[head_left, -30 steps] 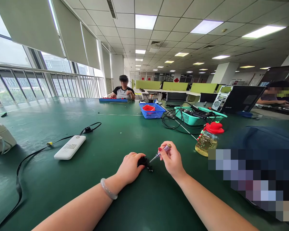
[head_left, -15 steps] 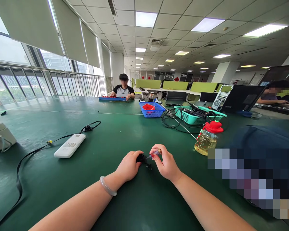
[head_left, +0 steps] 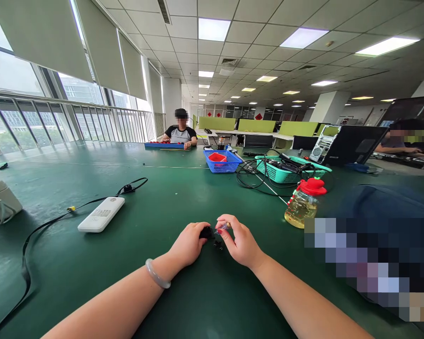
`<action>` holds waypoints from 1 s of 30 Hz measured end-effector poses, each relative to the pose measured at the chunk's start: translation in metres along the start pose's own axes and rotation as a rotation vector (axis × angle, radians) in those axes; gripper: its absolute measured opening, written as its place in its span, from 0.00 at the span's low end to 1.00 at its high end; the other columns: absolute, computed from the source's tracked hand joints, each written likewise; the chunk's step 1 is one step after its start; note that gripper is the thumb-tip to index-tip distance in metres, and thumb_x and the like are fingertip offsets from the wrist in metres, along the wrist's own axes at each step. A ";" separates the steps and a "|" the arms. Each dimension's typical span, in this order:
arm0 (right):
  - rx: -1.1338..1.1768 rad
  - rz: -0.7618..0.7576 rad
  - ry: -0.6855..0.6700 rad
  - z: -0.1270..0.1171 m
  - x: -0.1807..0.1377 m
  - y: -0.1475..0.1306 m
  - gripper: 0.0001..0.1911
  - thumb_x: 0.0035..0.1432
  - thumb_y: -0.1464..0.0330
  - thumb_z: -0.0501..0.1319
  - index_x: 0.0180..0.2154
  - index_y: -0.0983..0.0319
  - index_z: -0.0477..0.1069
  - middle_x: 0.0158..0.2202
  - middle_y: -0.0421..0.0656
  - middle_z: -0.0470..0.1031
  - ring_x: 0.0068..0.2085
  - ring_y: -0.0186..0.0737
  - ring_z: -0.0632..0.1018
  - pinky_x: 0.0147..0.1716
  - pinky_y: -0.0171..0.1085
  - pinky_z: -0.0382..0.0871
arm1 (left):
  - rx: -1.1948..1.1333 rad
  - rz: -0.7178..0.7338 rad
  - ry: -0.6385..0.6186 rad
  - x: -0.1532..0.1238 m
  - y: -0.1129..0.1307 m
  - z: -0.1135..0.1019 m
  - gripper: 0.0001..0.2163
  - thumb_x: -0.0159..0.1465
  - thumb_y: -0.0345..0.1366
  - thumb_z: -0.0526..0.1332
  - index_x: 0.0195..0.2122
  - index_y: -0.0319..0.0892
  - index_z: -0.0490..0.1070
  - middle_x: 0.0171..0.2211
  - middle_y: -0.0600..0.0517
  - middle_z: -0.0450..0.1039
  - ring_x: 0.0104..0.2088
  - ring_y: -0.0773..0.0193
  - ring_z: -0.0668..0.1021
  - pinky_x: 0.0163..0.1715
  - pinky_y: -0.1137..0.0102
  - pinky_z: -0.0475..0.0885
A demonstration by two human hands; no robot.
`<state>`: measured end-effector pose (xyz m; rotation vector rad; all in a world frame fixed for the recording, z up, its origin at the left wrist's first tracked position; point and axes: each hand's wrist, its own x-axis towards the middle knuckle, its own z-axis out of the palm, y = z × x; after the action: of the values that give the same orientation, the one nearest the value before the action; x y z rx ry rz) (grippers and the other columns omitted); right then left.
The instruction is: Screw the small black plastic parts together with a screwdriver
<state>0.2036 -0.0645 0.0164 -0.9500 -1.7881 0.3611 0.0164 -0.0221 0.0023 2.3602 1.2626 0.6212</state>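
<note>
My left hand [head_left: 190, 242] is closed on a small black object [head_left: 206, 232] at the middle of the green table; its kind I cannot make out, since the fingers cover part of it. In my right hand [head_left: 243, 241] is a screwdriver [head_left: 224, 226] with a clear purplish handle, pinched between thumb and fingers. Its tip side points left toward the black object, though whether they touch I cannot tell. Small dark pieces [head_left: 218, 245] with shiny spots lie on the table just below, between the two hands.
A white power bank [head_left: 101, 214] and black strap [head_left: 27, 263] lie left. To the right stands a red-lidded bottle [head_left: 301, 207], near a dark blue bag [head_left: 392, 207]. Farther back are a blue basket [head_left: 222, 166], a green basket [head_left: 286, 175] with cables, and a seated person [head_left: 181, 134].
My right hand has moved slightly left with the screwdriver, closer to the black object. The left hand keeps its hold in nearly the same place.
</note>
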 end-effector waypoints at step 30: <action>-0.144 -0.244 0.194 -0.002 -0.002 -0.004 0.13 0.65 0.73 0.53 0.50 0.56 0.62 0.38 0.43 0.77 0.39 0.41 0.80 0.42 0.41 0.75 | 0.008 -0.002 0.009 0.002 0.001 0.000 0.20 0.59 0.27 0.62 0.54 0.43 0.69 0.53 0.46 0.73 0.54 0.54 0.73 0.58 0.60 0.66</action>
<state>0.2038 -0.0683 0.0184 -0.8231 -1.7425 -0.0146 0.0180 -0.0213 0.0029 2.3653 1.2729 0.6275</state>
